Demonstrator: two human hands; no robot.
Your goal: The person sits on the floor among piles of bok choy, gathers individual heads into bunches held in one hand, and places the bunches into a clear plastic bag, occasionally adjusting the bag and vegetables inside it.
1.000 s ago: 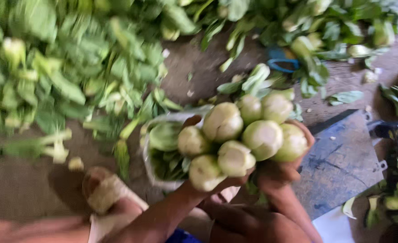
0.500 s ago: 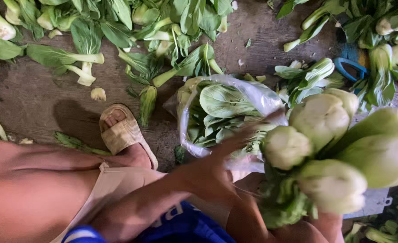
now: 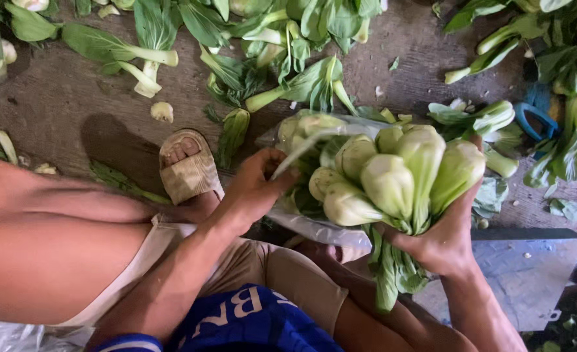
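Now lowering bok choy (image 3: 399,179), gripped by right hand (image 3: 442,241), toward bag (image 3: 314,228); left hand (image 3: 256,189) pinching bag rim; floor (image 3: 60,111) bare leftward.

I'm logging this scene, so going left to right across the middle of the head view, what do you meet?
Sandalled foot → left hand gripping the clear plastic bag → bunch of bok choy in the right hand → blue loop on the ground.

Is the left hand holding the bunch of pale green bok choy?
No, the right hand grips the bunch of pale green bok choy; the left hand holds the clear plastic bag.
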